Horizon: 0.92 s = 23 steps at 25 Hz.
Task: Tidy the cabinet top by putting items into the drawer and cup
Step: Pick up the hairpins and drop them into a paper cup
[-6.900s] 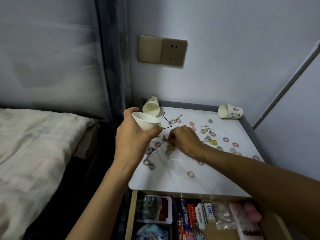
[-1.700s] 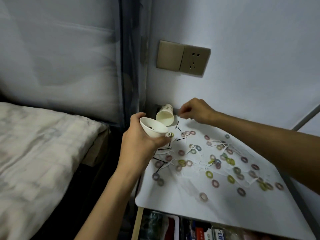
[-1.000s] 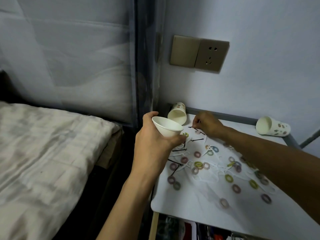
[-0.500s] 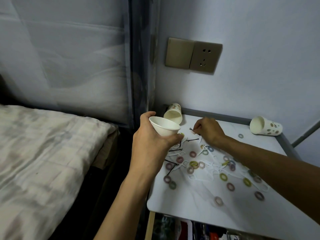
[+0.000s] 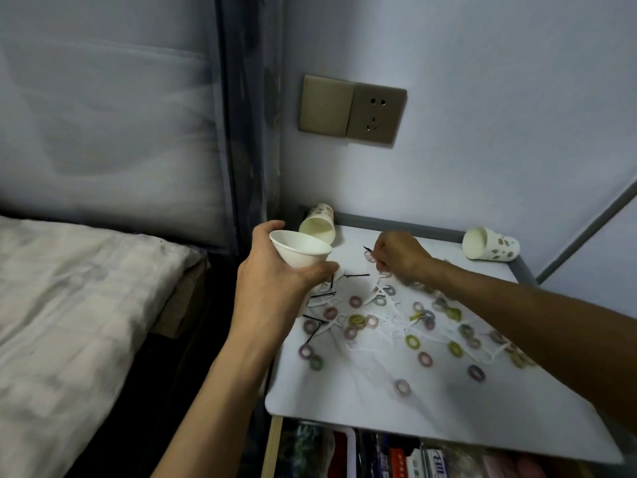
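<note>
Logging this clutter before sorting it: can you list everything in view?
cabinet top: one, white, centre
white cup: one, white, held aloft
patterned cups: two, cream, tipped over at back corners
hair ties: many, mixed colours, scattered on top
white picks: several, among hair ties
hairpins: several, black, top's left part
drawer: one, open below front edge
wall socket: one, bronze, above
bed: one, pale, left
left hand: grips white cup
right hand: pinches one hairpin
</note>
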{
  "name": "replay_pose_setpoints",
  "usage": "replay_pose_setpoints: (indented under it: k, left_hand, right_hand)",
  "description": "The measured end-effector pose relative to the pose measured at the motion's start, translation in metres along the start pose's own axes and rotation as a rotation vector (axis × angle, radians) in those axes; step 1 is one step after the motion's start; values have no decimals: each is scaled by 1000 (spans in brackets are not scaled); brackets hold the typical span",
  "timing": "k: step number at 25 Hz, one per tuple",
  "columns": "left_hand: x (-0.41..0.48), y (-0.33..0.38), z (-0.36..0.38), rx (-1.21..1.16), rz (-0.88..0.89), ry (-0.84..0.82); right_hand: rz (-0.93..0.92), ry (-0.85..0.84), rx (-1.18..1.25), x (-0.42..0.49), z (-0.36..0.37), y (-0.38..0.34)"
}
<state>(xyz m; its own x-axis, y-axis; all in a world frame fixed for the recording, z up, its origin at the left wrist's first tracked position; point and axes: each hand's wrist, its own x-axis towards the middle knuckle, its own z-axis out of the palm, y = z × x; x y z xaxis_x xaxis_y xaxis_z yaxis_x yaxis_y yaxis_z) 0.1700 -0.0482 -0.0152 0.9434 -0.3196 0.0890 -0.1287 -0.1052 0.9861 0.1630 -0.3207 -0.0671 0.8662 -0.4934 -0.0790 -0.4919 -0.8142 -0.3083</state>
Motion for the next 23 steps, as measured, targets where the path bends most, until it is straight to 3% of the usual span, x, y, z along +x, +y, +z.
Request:
replay_pose_setpoints:
  k: [5, 9, 16, 23]
  left_hand:
    - [-5, 6, -1, -1, -10, -1]
    - [-4, 6, -3, 11, -26, 4]
    - [-2, 2, -6, 63, 27, -7]
    - [-4, 5, -7, 85, 29, -11]
  right_hand:
    - [-103, 53, 202, -16, -13, 0]
    - [-254, 29, 105, -21, 6, -6]
    - [-246, 86, 117, -23, 25, -4]
    - [-332, 103, -181, -23, 39, 1]
